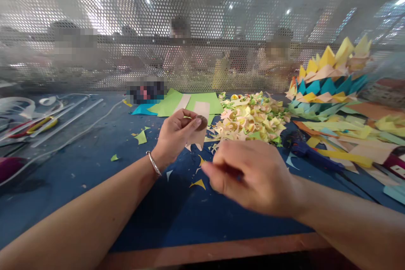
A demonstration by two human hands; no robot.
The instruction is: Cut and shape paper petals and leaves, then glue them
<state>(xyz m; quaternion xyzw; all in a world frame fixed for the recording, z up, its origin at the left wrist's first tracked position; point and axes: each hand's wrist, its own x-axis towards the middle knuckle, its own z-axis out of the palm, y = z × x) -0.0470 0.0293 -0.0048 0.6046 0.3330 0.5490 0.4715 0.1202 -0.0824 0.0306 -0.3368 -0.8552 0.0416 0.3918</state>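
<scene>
One small brown disc (202, 123), pinched by the left hand (174, 135) at its fingertips, hand's two o'clock. Right hand (253, 173) curled, disc's four o'clock; cannot tell if gripping. Maroon object (394, 161) far right: white marking unreadable. Blue tabletop (72, 177), scrap-strewn; paper pile (256, 118), disc's three o'clock; perforated screen (196, 63) behind.

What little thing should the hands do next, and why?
Perhaps bring the right hand in to steady the pale paper by its edge. The left hand is pinching a small brown round piece, and the paper shows just below it, while the right hand is apart from both, with nothing visible in its curled fingers.
</scene>
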